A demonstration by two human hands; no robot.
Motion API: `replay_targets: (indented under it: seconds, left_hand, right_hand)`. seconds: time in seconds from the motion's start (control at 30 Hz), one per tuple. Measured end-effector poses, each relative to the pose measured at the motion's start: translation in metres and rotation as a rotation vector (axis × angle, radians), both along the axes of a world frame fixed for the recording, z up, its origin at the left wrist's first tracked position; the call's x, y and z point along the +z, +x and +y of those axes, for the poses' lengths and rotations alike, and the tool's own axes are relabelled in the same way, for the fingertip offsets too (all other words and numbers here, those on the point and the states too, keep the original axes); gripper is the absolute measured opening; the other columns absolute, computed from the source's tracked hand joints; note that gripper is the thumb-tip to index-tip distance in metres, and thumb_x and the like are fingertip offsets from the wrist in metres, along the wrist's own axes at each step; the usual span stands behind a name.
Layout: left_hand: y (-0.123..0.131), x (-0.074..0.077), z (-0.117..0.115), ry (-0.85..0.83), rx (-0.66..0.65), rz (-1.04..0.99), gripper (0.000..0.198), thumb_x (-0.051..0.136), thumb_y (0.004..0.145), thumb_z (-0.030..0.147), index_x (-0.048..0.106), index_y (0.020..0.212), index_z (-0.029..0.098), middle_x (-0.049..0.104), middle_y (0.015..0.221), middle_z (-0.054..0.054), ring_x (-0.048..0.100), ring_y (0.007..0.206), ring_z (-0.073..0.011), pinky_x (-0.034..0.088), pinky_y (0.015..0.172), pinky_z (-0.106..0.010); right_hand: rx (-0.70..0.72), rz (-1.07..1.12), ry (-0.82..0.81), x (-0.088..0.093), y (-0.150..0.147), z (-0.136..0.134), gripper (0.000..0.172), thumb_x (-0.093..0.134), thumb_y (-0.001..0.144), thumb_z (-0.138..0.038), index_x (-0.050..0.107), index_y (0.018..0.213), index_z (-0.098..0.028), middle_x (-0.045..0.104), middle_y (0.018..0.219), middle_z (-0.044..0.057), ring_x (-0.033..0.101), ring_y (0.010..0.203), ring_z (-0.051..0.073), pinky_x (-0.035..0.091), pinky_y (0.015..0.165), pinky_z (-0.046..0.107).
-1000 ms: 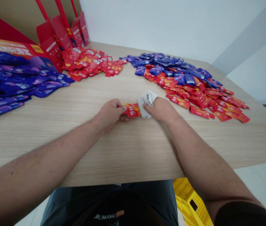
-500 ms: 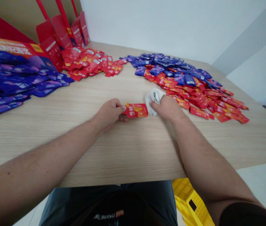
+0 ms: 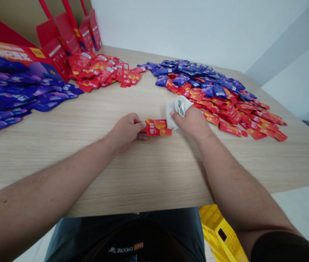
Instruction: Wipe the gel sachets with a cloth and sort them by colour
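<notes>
Red packet [image 3: 158, 127] unmoved, white cloth [image 3: 180, 105] shifted forward

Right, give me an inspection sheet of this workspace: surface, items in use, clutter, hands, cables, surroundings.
Surface: pale wood-grain table, packets heaped on it.
Items in use: red packet, white cloth.
Clutter: blue pile at left; red pile beside red boxes; mixed pile, blue and red, at right.
Hands: left hand grips the packet's left end; right hand holds the cloth at its right end.
Cables: nothing seen.
Surroundings: white wall behind; yellow basket below the near edge.
</notes>
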State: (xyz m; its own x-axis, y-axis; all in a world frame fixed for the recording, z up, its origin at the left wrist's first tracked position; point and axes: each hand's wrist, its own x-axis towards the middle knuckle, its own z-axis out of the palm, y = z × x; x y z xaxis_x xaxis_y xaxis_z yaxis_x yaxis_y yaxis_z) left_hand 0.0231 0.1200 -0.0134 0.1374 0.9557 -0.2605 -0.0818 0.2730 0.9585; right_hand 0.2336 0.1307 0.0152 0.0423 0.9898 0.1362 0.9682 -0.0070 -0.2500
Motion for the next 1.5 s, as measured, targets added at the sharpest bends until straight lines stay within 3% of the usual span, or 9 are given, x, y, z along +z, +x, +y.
replay_targets:
  seconds: [0.17, 0.37, 0.57, 0.67, 0.8, 0.97, 1.17, 1.37, 1.5]
  left_hand:
    - [0.0, -0.001, 0.0, 0.028, -0.023, 0.011, 0.02, 0.06, 0.083, 0.007, 0.047, 0.076, 0.019, 0.062, 0.065, 0.0, 0.066, 0.06, -0.0149, 0.059, 0.056, -0.028]
    - [-0.001, 0.001, 0.0, -0.002, 0.003, -0.014, 0.018, 0.06, 0.084, 0.009, 0.045, 0.079, 0.018, 0.067, 0.078, -0.005, 0.069, 0.065, -0.0163, 0.059, 0.054, -0.028]
    - [-0.001, -0.002, 0.0, 0.045, -0.035, 0.025, 0.02, 0.06, 0.083, 0.005, 0.047, 0.074, 0.018, 0.062, 0.065, -0.001, 0.065, 0.059, -0.0141, 0.059, 0.055, -0.027]
    - [0.0, -0.001, -0.001, 0.025, -0.002, 0.042, 0.021, 0.063, 0.082, 0.007, 0.047, 0.075, 0.018, 0.064, 0.069, -0.002, 0.067, 0.061, -0.0149, 0.059, 0.054, -0.026]
    - [0.001, 0.001, -0.001, -0.004, -0.006, 0.007, 0.02, 0.063, 0.084, 0.01, 0.046, 0.078, 0.018, 0.067, 0.075, -0.004, 0.069, 0.064, -0.0166, 0.059, 0.054, -0.028]
    - [0.0, 0.0, 0.0, 0.018, -0.02, -0.003, 0.023, 0.066, 0.08, 0.007, 0.046, 0.075, 0.018, 0.06, 0.067, 0.0, 0.065, 0.059, -0.0141, 0.06, 0.057, -0.029]
    - [0.0, 0.001, 0.0, 0.008, 0.02, 0.002, 0.021, 0.063, 0.082, 0.008, 0.046, 0.075, 0.018, 0.065, 0.078, -0.005, 0.067, 0.067, -0.0168, 0.059, 0.052, -0.028]
    - [-0.001, -0.003, -0.001, 0.035, -0.064, 0.048, 0.021, 0.061, 0.083, 0.008, 0.046, 0.075, 0.019, 0.065, 0.071, -0.003, 0.066, 0.062, -0.0154, 0.058, 0.056, -0.028]
    - [-0.004, -0.003, 0.0, 0.061, -0.054, 0.147, 0.016, 0.057, 0.088, 0.014, 0.046, 0.079, 0.022, 0.064, 0.069, -0.002, 0.064, 0.06, -0.0163, 0.052, 0.053, -0.025]
  right_hand:
    - [0.274, 0.03, -0.062, -0.005, -0.032, -0.012, 0.047, 0.047, 0.093, -0.055, 0.071, 0.109, -0.018, 0.075, 0.098, 0.014, 0.07, 0.092, 0.027, 0.051, 0.075, 0.033]
    - [0.014, -0.03, -0.025, -0.004, -0.003, 0.001, 0.047, 0.052, 0.091, -0.051, 0.071, 0.109, -0.013, 0.074, 0.101, 0.018, 0.069, 0.092, 0.031, 0.051, 0.076, 0.037]
    - [0.281, 0.048, -0.061, -0.008, -0.028, -0.01, 0.047, 0.048, 0.092, -0.056, 0.072, 0.106, -0.018, 0.075, 0.096, 0.014, 0.07, 0.091, 0.028, 0.051, 0.075, 0.033]
    - [0.168, -0.032, -0.141, -0.008, -0.015, -0.003, 0.044, 0.052, 0.09, -0.053, 0.073, 0.101, -0.016, 0.075, 0.096, 0.018, 0.07, 0.089, 0.031, 0.051, 0.073, 0.036]
    - [0.023, 0.008, 0.004, -0.003, -0.004, -0.002, 0.045, 0.05, 0.092, -0.051, 0.072, 0.108, -0.015, 0.074, 0.102, 0.018, 0.07, 0.093, 0.031, 0.052, 0.075, 0.037]
    - [0.327, 0.049, -0.084, -0.008, -0.027, -0.011, 0.044, 0.049, 0.093, -0.053, 0.072, 0.108, -0.02, 0.075, 0.099, 0.012, 0.07, 0.092, 0.026, 0.05, 0.076, 0.032]
    - [0.057, -0.034, -0.108, -0.007, 0.008, 0.006, 0.04, 0.056, 0.089, -0.048, 0.072, 0.105, -0.016, 0.074, 0.099, 0.016, 0.07, 0.092, 0.03, 0.051, 0.075, 0.036]
    - [0.213, 0.082, -0.061, -0.01, -0.01, -0.001, 0.045, 0.051, 0.091, -0.055, 0.072, 0.105, -0.018, 0.075, 0.095, 0.013, 0.07, 0.091, 0.028, 0.051, 0.076, 0.035]
    - [0.001, 0.002, -0.1, -0.016, 0.014, 0.014, 0.046, 0.055, 0.088, -0.051, 0.072, 0.106, -0.013, 0.073, 0.103, 0.021, 0.07, 0.097, 0.035, 0.052, 0.08, 0.042]
